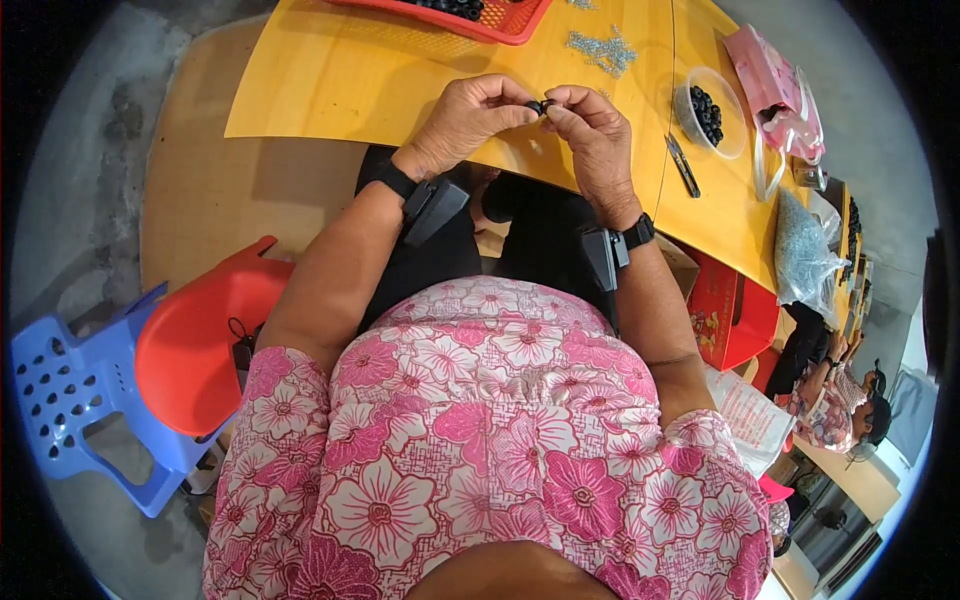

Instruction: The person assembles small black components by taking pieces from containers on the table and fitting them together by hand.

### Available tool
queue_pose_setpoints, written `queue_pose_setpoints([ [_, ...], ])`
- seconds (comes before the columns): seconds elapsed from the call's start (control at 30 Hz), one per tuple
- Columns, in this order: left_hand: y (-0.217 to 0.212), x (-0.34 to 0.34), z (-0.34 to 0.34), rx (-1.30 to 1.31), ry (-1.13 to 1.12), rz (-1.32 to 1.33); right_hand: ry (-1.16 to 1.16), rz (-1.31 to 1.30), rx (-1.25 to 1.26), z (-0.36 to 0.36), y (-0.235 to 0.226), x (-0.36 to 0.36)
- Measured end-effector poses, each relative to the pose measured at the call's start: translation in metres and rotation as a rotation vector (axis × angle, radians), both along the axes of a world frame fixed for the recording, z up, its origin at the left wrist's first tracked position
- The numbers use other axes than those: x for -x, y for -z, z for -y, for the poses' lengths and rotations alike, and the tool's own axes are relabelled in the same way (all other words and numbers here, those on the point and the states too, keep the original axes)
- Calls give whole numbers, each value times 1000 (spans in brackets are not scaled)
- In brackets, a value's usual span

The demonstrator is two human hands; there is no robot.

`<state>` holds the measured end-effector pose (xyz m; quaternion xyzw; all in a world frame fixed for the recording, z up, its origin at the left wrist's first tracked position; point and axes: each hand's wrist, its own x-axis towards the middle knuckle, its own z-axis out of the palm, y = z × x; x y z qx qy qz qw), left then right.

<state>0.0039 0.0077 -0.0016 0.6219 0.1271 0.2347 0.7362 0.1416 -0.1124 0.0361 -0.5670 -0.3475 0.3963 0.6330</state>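
Over the front edge of the yellow table (340,90), my two hands meet fingertip to fingertip. My left hand (468,118) pinches a small black round part (535,105) between thumb and fingers. From the other side my right hand (592,135) is closed in a pinch against the same spot; whether it grips the black part or a tiny separate piece is hidden by the fingers. Beyond the hands lies a loose pile of small clear pieces (605,52). To the right, a clear round tub (738,110) holds several black parts like the one in my fingers.
A red plastic basket (520,25) with black parts stands at the far edge. A black utility knife (683,165) lies right of my hands. Further right are a pink bag (765,75) and a bag of clear pieces (805,255). Another person (835,405) sits at right.
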Motion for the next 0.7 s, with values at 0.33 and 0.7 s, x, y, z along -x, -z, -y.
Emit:
queue_pose_setpoints([
  [0.33,0,2,0,-57,-15,-16,-1,81,9,1,1,-1],
  [0.7,-4,3,0,-55,-42,-22,96,80,-38,0,6,13],
])
